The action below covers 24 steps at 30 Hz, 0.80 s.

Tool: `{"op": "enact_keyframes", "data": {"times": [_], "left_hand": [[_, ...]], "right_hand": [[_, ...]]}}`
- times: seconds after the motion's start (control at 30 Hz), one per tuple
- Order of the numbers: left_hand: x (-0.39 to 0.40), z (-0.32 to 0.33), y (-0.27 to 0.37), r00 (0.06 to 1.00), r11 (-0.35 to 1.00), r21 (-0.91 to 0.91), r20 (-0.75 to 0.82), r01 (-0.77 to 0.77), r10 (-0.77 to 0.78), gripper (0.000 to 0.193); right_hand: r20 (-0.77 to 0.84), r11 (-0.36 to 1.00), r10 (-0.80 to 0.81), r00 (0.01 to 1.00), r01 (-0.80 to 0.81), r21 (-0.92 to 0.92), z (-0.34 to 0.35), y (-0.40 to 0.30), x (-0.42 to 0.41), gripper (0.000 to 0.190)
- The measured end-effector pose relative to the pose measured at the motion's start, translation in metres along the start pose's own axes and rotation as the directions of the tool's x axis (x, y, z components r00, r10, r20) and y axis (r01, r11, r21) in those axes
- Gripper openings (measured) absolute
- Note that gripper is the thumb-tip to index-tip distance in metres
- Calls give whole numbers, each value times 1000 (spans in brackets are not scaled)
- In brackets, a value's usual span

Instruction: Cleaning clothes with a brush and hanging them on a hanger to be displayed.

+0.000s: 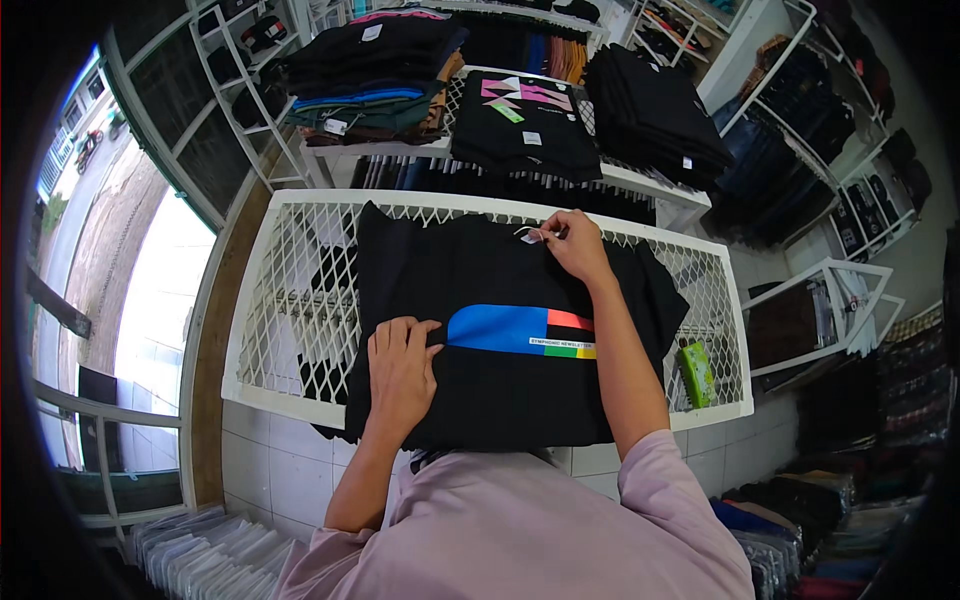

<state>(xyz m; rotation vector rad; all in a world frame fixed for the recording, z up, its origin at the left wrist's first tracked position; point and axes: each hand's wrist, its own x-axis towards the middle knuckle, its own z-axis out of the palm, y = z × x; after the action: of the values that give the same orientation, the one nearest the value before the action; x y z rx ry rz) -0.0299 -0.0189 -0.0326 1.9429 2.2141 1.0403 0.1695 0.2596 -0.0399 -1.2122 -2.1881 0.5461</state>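
A black T-shirt (495,405) lies spread on a white metal mesh table (247,300). Its chest carries a printed panel (499,328) of blue, red, green and yellow with a line of lettering. My left hand (405,360) rests on the fabric at the left end of this print, thumb and index finger slightly apart. Up by the neckline, my right hand (574,244) pinches a small white tag (531,237) with a pale loop of string. The right forearm crosses above the shirt and covers the right end of the print.
A green packet (697,375) lies at the table's right end. Behind stands a white rack (630,184) bearing tall piles of folded clothes (367,75), a printed black shirt (525,154) and more black garments (652,112). Plastic-wrapped clothes (210,559) line the lower left, beside a glazed door frame.
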Motion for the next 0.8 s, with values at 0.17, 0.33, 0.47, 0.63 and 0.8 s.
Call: {"op": "enact_keyframes", "data": {"times": [0.17,0.33,0.47,0.63,0.8], "left_hand": [[0,3,1,999,999,47,-33,-18,19,28],[0,3,2,997,998,66,-81,-11,17,28],[-1,6,2,998,1000,26,-70,4,-2,29],[-5,6,-1,995,999,48,-99,6,-2,32],[2,-4,17,980,993,69,-164,-100,110,39]], "right_hand": [[237,871,214,948,-295,393,-19,0,0,33],[317,975,133,939,-181,129,-28,-23,12,35],[334,957,216,917,-267,116,-26,-28,40,33],[382,965,213,899,-256,63,-17,-38,45,26],[58,933,151,987,-162,322,-21,-25,79,24]]}}
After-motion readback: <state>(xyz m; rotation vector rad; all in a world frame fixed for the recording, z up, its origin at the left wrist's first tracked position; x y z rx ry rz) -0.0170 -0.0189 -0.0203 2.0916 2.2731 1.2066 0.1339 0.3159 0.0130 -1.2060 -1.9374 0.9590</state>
